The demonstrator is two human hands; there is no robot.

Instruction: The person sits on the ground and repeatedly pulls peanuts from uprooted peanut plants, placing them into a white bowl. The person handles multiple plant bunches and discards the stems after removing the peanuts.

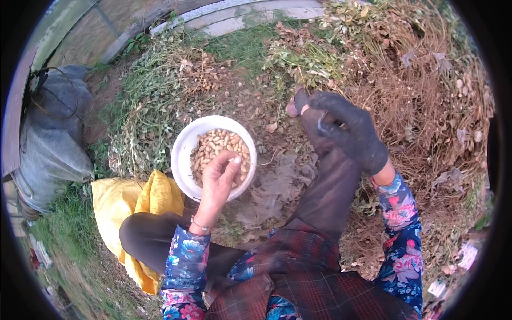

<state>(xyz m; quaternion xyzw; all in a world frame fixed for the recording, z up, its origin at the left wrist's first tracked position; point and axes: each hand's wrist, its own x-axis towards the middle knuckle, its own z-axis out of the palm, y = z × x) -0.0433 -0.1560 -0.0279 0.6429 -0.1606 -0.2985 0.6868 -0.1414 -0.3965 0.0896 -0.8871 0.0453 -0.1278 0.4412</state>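
Observation:
My bare left hand (pixel 222 172) is above a white plastic bucket (pixel 181 160), thumb and fingers pinched on a thin dry stem (pixel 262 164). The stem's free end sticks out over the bucket's right rim. Whether a pod is also between those fingers is hidden. Unshelled peanuts (pixel 216 142) lie in a heap inside the bucket. My right hand (pixel 344 128), in a dark glove, is over my right knee with its fingers curled. I cannot tell whether anything is inside its grasp.
Pulled peanut plants (pixel 148 96) lie beyond the bucket, and a tall heap of dried ones (pixel 416 100) rises on the right. A yellow woven sack (pixel 116 204) is beside my left knee. Thin plastic film (pixel 268 196) covers soil between my legs. A grey covered bundle (pixel 56 140) stands far left.

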